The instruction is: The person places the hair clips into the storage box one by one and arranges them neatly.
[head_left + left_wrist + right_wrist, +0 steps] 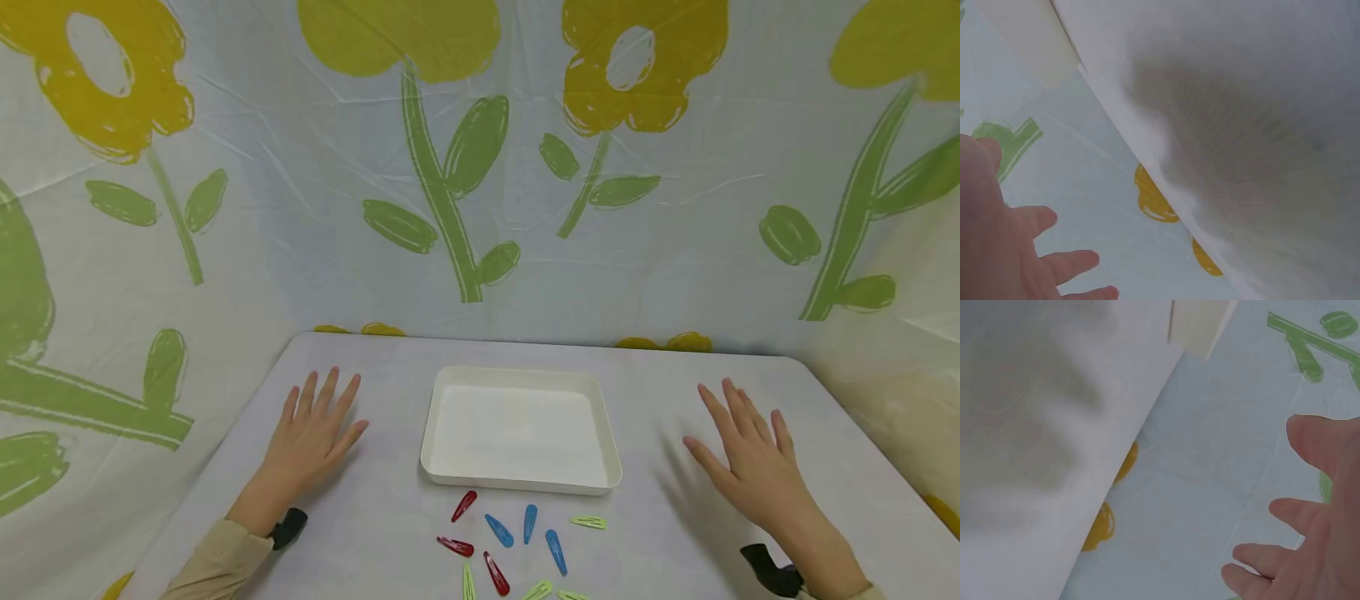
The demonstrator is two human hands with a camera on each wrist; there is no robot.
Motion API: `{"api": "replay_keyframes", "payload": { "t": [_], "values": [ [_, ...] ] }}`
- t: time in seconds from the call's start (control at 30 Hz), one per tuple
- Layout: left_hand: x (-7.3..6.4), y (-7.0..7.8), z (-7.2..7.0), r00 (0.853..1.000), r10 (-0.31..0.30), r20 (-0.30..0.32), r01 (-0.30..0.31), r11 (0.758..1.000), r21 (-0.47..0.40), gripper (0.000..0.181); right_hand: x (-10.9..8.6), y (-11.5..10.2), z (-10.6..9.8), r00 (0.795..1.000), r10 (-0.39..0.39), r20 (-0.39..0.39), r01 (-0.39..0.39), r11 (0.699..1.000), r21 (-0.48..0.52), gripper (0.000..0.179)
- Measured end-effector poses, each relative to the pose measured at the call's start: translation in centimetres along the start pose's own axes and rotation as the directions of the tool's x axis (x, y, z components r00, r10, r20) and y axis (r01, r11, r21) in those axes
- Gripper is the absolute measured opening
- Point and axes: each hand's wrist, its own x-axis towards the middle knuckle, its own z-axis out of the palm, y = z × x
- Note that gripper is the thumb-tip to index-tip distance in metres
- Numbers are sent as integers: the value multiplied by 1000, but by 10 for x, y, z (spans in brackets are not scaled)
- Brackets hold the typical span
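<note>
My left hand [311,437] is spread over the left side of the white table, fingers straight and holding nothing. On the right, my right hand [753,467] is likewise spread with nothing in it, its shadow falling on the table beside it. Between the hands stands a shallow white tray [521,429] with a bare floor. In front of the tray lie several snap hair clips: red ones such as this red hair clip [496,573], blue ones such as this blue hair clip [556,552], and light green ones such as this green hair clip [588,522].
The white table [375,517] ends at a rounded far edge. Behind it and at both sides hangs a pale sheet [315,150] printed with yellow flowers and green leaves. Some green clips are cut off at the bottom of the head view.
</note>
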Motion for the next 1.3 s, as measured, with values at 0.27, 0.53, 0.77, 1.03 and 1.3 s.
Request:
{"api": "replay_keyframes", "payload": {
  "t": [0.27, 0.53, 0.77, 1.03, 1.3],
  "values": [
    [6, 3, -2, 997, 23, -67, -25, 999, -21, 66, 5, -2, -1, 987, -62, -150, 80, 990, 117, 64],
    [14, 13, -3, 998, 16, -56, -27, 980, -196, 59, 11, -8, -4, 939, -124, -320, 194, 961, 197, 57],
    [23, 25, 0, 998, -2, 69, 28, 925, -378, 57, 11, -15, -6, 916, -125, -380, 232, 940, 251, 58],
    [34, 35, 4, 990, 20, 137, 49, 872, -486, 60, 10, -22, -6, 928, -52, -369, 184, 925, 332, 50],
    [41, 44, 5, 989, 51, 137, 24, 868, -496, 62, 9, -28, -6, 947, -24, -319, 156, 907, 392, 41]
  ]
}}
